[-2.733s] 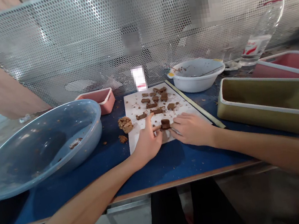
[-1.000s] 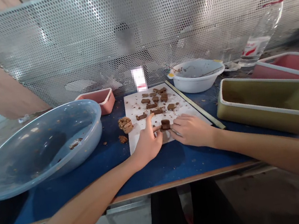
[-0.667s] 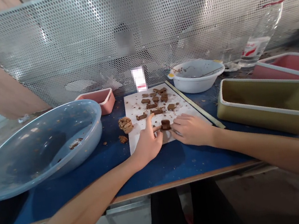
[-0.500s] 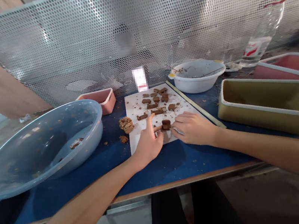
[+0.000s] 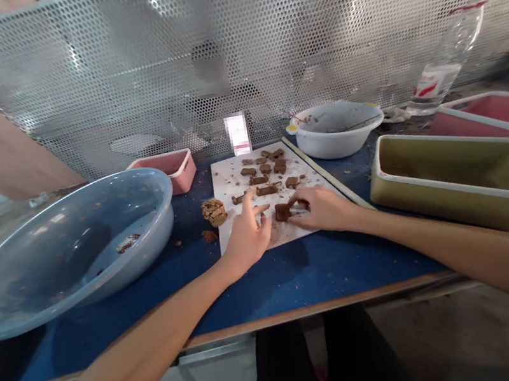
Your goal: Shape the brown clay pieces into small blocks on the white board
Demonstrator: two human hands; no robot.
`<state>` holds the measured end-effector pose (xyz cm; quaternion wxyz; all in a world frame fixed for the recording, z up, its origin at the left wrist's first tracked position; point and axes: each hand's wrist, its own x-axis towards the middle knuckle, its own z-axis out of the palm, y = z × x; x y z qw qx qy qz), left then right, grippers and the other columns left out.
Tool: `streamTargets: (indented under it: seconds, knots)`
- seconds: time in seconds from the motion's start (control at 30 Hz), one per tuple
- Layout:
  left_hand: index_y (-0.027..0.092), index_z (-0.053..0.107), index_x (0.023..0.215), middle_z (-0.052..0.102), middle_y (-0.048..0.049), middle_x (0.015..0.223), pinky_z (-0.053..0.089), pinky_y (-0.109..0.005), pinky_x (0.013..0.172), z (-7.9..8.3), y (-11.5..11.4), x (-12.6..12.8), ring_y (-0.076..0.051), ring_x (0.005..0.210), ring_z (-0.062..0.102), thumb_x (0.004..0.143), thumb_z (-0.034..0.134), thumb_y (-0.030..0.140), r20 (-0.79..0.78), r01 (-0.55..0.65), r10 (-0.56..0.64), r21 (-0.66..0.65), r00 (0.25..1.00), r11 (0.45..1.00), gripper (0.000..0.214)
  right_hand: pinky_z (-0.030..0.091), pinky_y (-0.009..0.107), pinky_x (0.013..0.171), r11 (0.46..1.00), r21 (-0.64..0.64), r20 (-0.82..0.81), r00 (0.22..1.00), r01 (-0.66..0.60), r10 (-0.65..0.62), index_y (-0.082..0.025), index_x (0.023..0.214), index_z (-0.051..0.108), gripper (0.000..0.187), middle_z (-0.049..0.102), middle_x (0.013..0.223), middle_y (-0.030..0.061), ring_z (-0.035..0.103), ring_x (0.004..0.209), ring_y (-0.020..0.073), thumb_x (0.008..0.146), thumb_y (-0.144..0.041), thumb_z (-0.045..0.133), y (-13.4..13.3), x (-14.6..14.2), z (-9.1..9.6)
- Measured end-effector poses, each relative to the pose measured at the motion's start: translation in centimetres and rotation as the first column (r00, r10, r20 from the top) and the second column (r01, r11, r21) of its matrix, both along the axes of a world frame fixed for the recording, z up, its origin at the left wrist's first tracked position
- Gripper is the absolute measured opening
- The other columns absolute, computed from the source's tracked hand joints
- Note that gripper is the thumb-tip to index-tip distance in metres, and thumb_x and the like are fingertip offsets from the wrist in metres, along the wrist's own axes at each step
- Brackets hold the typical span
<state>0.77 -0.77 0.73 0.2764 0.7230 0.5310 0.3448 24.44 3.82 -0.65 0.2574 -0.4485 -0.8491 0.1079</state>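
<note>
"Head view: at our wide blue table [image 5: 274,287], between the large round blue plastic basin [image 5: 159,231] and the long olive-green plastic box [image 5: 429,195], which step is in hand?"

"On the white paper sheet [image 5: 223,176], handling, we judge. Our left hand [image 5: 245,237] has fingers spread, apart; our right hand [image 5: 322,208] has thumb and forefinger at the small dark-brown block [image 5: 282,212]. Pinching or not, we cannot tell. Next move calls for light touch, probably."

"Edges?"

"The block sits near the paper's front edge; more room lies frontward."
</note>
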Motion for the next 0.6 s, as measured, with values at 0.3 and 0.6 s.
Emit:
streamTargets:
  seconds: [0.3,0.6]
  knots:
    - [0.022,0.036,0.161,0.078,-0.0134,0.137,0.051,-0.031,0.064,0.32,-0.19,0.07,-0.013,0.058,0.064,0.095,0.056,0.014,-0.066,-0.031,0.032,0.021,0.997,0.999,0.069,0.043,0.031,0.068,0.998,-0.055,-0.057,0.998,0.003,-0.006,-0.023,0.097,0.079,0.022,0.071,0.078,0.0003,0.062,0.072,0.0168,0.086,-0.042,0.078,0.04,-0.51,-0.2]
    - [0.022,0.033,0.162,0.075,-0.0174,0.14,0.053,-0.034,0.065,-0.2,0.03,-0.14,-0.011,0.053,0.061,0.098,0.053,0.019,0.008,0.025,-0.025,0.013,1.0,1.0,0.067,0.042,0.031,0.069,0.997,-0.073,-0.064,0.998,0.013,-0.018,-0.022,0.094,0.076,0.019,0.071,0.077,-0.0002,0.061,0.069,0.0157,0.085,-0.04,0.078,-0.02,-0.76,-0.09]
